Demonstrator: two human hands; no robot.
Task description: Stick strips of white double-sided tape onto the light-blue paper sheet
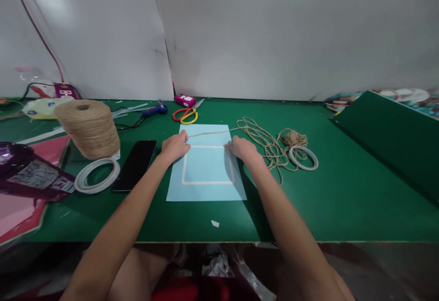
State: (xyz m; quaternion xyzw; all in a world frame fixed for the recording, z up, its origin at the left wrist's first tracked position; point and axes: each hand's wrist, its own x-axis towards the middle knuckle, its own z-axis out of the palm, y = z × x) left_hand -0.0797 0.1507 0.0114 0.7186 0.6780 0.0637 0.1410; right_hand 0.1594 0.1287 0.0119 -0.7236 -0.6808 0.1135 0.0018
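Observation:
A sheet of light blue paper (207, 196) lies in front of me, with white tape strips (207, 183) forming a rectangle on it. My left hand (174, 147) rests at the upper left of that rectangle, fingers curled on a strand of twine (207, 133). The strand crosses above the top strip, behind my right hand, to a loose pile of twine (267, 145). At the upper right corner of the rectangle, my right hand (243, 148) has its fingers closed, tips touching the tape; whether anything is between them is hidden.
On the left are a spool of twine (91, 131), a tape roll (98, 189), a black phone (135, 166) and a purple bottle (30, 173). Scissors (187, 113) and a glue gun (154, 110) lie behind. Another tape roll (315, 161) and a green board (387, 131) are at right.

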